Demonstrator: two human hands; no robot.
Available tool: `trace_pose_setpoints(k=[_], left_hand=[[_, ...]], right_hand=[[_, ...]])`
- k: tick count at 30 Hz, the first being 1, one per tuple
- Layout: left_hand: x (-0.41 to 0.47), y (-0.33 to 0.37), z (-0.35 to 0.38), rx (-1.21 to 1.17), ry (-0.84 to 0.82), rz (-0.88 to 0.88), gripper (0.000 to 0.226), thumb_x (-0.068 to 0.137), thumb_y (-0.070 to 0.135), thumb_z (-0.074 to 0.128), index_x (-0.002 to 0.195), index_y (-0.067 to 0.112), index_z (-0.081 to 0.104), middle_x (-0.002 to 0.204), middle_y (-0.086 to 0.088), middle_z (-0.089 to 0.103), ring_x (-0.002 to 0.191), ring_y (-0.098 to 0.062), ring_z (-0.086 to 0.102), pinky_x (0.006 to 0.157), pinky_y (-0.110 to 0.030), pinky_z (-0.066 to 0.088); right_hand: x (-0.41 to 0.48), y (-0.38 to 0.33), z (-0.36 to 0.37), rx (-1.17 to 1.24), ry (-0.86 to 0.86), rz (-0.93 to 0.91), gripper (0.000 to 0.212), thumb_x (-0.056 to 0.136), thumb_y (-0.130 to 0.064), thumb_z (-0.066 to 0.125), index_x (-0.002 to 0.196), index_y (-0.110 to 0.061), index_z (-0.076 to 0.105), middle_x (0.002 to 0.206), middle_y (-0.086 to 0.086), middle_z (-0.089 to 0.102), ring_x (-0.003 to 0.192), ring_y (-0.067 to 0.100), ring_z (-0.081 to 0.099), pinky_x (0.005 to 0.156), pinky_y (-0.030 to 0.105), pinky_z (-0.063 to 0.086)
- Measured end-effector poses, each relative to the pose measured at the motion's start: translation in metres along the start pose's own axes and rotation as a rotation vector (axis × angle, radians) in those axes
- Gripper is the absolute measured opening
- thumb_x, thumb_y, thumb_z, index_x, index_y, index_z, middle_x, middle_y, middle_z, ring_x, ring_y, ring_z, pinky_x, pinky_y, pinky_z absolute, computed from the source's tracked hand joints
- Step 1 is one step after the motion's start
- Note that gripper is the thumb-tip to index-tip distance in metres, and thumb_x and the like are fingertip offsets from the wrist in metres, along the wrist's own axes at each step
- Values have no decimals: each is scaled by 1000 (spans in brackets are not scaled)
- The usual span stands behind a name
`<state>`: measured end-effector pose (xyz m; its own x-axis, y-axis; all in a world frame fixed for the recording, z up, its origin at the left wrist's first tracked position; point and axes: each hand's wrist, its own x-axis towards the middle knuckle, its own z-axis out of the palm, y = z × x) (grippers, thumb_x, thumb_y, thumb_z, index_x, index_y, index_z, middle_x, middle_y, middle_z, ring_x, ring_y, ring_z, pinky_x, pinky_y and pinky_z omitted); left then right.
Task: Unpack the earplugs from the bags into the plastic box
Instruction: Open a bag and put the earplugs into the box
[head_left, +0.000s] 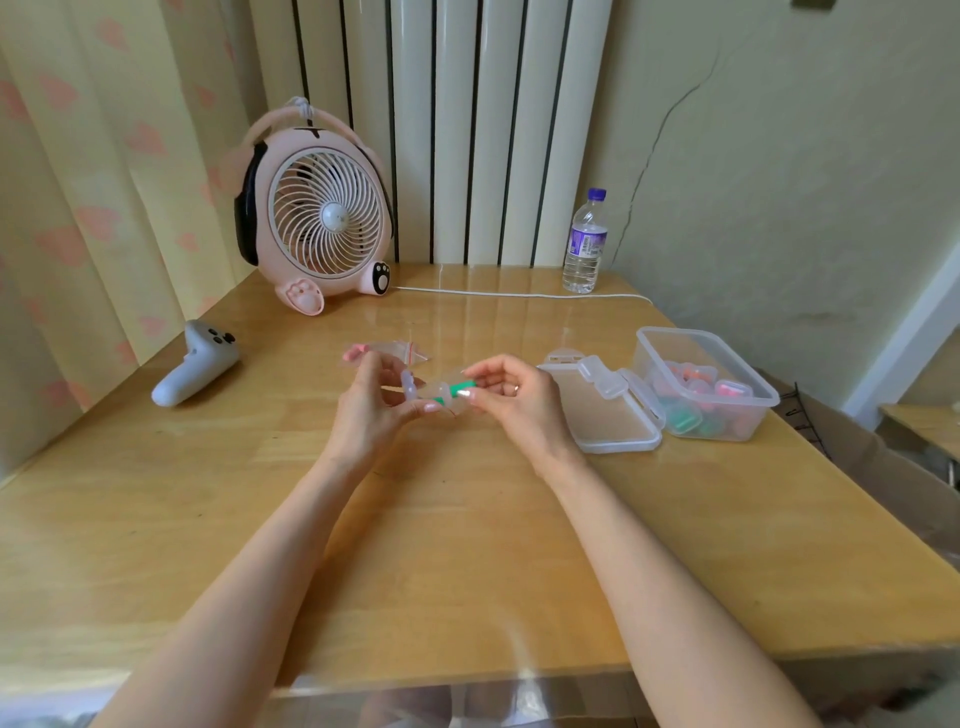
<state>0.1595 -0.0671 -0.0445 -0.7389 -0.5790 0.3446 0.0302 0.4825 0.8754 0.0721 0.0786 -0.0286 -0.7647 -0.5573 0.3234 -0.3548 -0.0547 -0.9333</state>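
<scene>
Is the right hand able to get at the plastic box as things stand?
Likely yes. The box stands open to the right of the right hand, with only its flat lid lying between them. The hand pinches a bag, though.

Bystanders on a glossy wooden table (467, 545)

A pink paw-footed desk fan (317, 218) stands upright at upper left centre, facing the camera; its white cable (519, 294) trails right along the far edge, passing just in front of a purple-capped water bottle (584, 244); a pale grey controller (200, 366) lies at the left edge; behind, a white ribbed radiator (467, 130); a heart-print curtain (78, 182) at left; a cracked wall (779, 156) at right.
</scene>
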Motion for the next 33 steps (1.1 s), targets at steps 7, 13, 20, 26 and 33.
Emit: trace_pose_setpoints(k=[7, 13, 20, 26, 33], left_hand=[[-6, 5, 10, -100, -234, 90, 47, 61, 5, 83, 87, 20, 47, 89, -6, 64, 71, -6, 64, 72, -30, 50], [-8, 9, 11, -99, -183, 122, 48, 56, 14, 85, 86, 23, 49, 87, -2, 64, 77, -16, 64, 73, -27, 51], [-8, 6, 13, 116, -170, 267, 52, 56, 25, 85, 99, 13, 58, 101, -2, 56, 78, -6, 55, 67, -11, 44], [-6, 19, 13, -10, -75, 81, 35, 79, 32, 69, 105, 13, 58, 102, 5, 62, 84, -7, 59, 69, -18, 48], [15, 15, 12, 341, -212, -100, 31, 85, 24, 67, 109, 6, 58, 110, -9, 62, 105, -24, 57, 91, -37, 46]], right_hand=[[0, 4, -1, -208, 51, 23, 11, 74, -10, 75, 74, -19, 68, 92, 1, 62, 66, 1, 51, 66, 14, 41], [-2, -3, -2, 11, -37, 170, 13, 86, -12, 66, 98, -11, 66, 87, 5, 67, 69, 16, 63, 68, 32, 54], [-4, -5, 3, 91, -138, 230, 30, 84, -8, 69, 112, -9, 57, 78, 8, 64, 64, 18, 63, 58, 25, 54], [2, -9, -7, 104, -58, 197, 29, 84, 2, 65, 109, -11, 59, 81, 11, 61, 71, 16, 62, 61, 23, 55], [14, -17, -29, -1, 139, 136, 24, 78, 5, 70, 89, -16, 63, 80, 16, 64, 67, 22, 66, 60, 29, 58]])
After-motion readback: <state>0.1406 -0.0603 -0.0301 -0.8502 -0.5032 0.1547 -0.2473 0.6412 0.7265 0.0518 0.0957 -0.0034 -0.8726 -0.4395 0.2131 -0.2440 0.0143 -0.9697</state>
